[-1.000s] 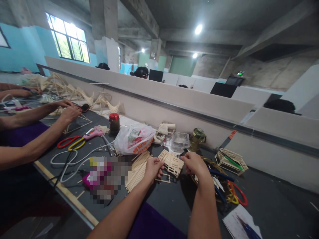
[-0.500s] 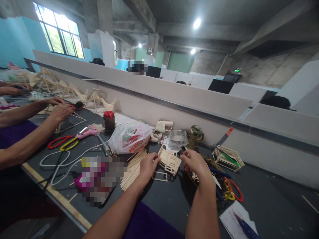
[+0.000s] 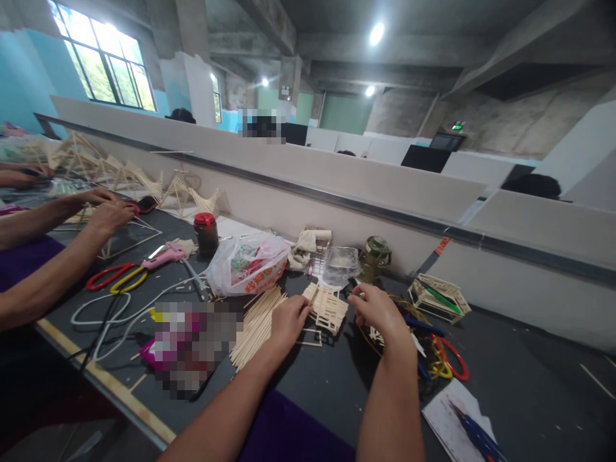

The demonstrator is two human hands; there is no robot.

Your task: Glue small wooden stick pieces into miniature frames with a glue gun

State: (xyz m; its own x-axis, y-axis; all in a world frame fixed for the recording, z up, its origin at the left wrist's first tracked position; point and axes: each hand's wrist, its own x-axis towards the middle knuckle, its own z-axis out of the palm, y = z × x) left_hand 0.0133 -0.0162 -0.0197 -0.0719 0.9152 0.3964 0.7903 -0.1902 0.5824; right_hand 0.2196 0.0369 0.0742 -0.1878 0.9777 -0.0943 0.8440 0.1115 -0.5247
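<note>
Left hand (image 3: pixel 287 319) pinching stick lattice (image 3: pixel 327 309) at 9 o'clock edge; right hand (image 3: pixel 378 308) curled, touching 3 o'clock edge, grip unclear. Best kept flat, held gently on counter (image 3: pixel 529 385).

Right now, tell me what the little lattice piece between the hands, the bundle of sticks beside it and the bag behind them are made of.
The lattice piece looks like pale, unpainted wood or bamboo strips, matte, joined in a grid. The stick bundle seems the same pale material: thin, straight, uniform rods. The bag appears to be thin translucent plastic, glossy and crumpled, with red print.
</note>
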